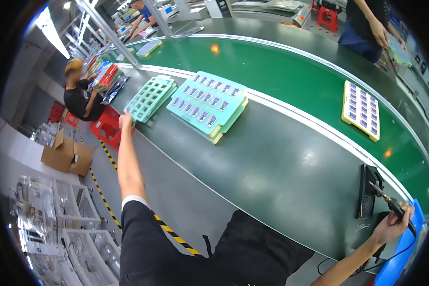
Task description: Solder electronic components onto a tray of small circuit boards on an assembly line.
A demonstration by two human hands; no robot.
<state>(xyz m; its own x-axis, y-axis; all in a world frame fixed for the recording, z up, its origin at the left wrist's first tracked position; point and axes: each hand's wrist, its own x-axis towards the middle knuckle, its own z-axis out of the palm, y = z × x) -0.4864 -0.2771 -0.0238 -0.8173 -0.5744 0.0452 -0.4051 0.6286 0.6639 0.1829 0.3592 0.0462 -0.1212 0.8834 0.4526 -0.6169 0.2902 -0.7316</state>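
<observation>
Person at a dark counter, arms spread wide, both hands busy. Left hand is out at the near left corner of a green tray stack with open square pockets; contact looks likely, but can't tell from here whether the fingers are pinching the edge. Right hand is wrapped round the dark handle of a soldering iron, tip angled up and left, right by a black stand at the counter's right end. Cable drops from the handle past a blue bin. Just right of the pocketed stack, also on the counter: second stack, light green trays, top one filled with rows of small purplish parts. Green belt runs behind, carrying a cream tray of similar parts. Over left, a co-worker sits on a red stool.
</observation>
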